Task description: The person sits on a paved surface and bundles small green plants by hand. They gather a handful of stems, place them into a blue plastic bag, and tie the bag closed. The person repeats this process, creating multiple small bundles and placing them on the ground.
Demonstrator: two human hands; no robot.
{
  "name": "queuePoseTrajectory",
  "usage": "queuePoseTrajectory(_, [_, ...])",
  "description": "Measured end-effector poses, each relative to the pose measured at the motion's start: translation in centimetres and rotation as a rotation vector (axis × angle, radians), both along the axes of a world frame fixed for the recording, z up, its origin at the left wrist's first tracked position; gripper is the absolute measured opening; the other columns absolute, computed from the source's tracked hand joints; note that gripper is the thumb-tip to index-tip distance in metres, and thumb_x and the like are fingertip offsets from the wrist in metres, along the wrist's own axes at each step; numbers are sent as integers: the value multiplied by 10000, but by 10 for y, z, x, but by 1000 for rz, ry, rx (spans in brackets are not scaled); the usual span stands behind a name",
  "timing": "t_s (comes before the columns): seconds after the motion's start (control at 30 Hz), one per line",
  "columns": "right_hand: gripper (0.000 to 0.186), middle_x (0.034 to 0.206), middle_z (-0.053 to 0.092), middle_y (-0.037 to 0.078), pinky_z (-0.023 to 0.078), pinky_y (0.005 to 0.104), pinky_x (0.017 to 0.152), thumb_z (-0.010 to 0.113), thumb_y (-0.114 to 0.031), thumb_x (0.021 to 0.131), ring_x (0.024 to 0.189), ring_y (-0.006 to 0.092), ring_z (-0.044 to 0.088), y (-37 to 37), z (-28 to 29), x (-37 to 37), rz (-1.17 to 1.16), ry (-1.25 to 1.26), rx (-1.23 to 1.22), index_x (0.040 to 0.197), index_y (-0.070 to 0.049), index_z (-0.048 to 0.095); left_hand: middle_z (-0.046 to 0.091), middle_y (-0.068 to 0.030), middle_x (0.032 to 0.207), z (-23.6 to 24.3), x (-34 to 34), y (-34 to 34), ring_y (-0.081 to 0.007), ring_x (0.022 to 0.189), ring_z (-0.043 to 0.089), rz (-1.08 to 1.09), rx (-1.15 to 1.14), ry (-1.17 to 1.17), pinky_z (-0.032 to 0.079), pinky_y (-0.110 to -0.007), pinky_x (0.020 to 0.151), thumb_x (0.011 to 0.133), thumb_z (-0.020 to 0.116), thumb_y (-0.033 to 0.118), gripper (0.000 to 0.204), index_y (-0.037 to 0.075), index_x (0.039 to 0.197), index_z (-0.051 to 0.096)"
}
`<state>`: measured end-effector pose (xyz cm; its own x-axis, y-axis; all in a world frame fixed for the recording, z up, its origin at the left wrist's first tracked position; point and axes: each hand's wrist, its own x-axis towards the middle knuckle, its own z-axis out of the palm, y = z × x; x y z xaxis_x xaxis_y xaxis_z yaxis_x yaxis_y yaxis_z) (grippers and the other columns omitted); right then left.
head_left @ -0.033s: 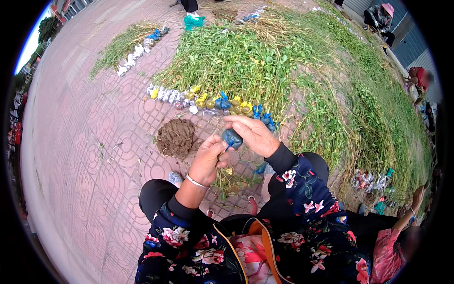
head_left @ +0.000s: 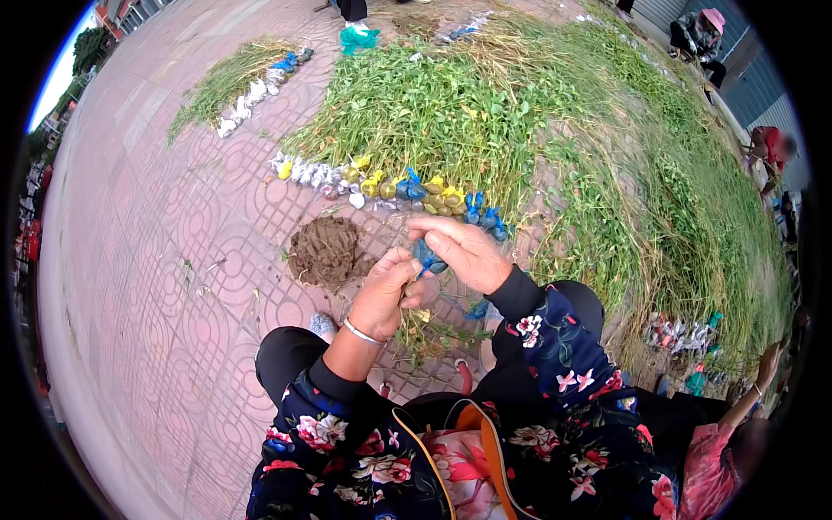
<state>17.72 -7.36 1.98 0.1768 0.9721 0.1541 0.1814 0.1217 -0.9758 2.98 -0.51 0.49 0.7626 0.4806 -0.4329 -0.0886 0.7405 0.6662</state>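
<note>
Fingers (head_left: 438, 232) of both hands pinching a blue wrap (head_left: 427, 256), soil heap (head_left: 325, 251) left, wrapped seedling row (head_left: 390, 186) beyond

A low mound of brown soil (head_left: 325, 251) is seen on the pink patterned paving (head_left: 147, 260), left of centre. Just beyond it, a row of seedlings with roots wrapped in white, yellow and blue plastic (head_left: 381, 185) is laid along the near edge of a broad heap of green leafy plants (head_left: 485, 113). Far to the left, a smaller bundle of green plants with white and blue wraps (head_left: 247, 82) is set well apart, and at the far right edge a crouching person in a pink hat (head_left: 702, 35) is glimpsed.
</note>
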Motion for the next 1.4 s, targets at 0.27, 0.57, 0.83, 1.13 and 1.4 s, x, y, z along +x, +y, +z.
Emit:
queuePoseTrajectory(0.27, [153, 717, 522, 131, 422, 378, 580, 543, -175, 772, 654, 317, 528, 3, -11, -27, -261, -335, 89, 755, -23, 559, 471, 50, 705, -8, -1, -5, -29, 513, 357, -93, 12, -18, 238, -173, 413, 831, 508, 134, 39, 116, 864, 499])
queuePoseTrajectory(0.57, [193, 677, 519, 139, 410, 384, 552, 537, -190, 776, 623, 321, 523, 6, -15, -29, -311, -321, 12, 713, -7, 527, 520, 11, 698, -7, 2, -11, -54, 546, 455, -31, 163, 95, 327, -180, 440, 839, 490, 124, 61, 79, 870, 518])
queuePoseTrajectory(0.83, [339, 539, 417, 137, 362, 348, 504, 490, -285, 845, 508, 248, 413, 9, -21, -11, -224, -90, -159, 669, 4, 474, 568, -35, 828, -11, -1, -14, -90, 689, 562, -77, 613, 178, 435, -204, 571, 851, 494, 108, 146, -2, 946, 510])
queuePoseTrajectory(1.13, [403, 540, 396, 138, 335, 358, 496, 455, -330, 863, 498, 236, 373, 9, -32, -7, -207, -139, -80, 646, 11, 445, 564, -79, 842, -17, -1, -18, -129, 758, 551, -84, 1207, 376, 438, -253, 700, 719, 557, -10, 262, -27, 966, 469])
queuePoseTrajectory(1.4, [424, 552, 443, 147, 350, 374, 509, 451, -345, 858, 513, 253, 442, 7, -32, -2, -226, -171, -150, 637, 15, 485, 571, -197, 831, -17, -2, -13, -344, 780, 573, -100, 1225, 220, 454, -358, 695, 704, 529, -11, 275, -14, 973, 473])
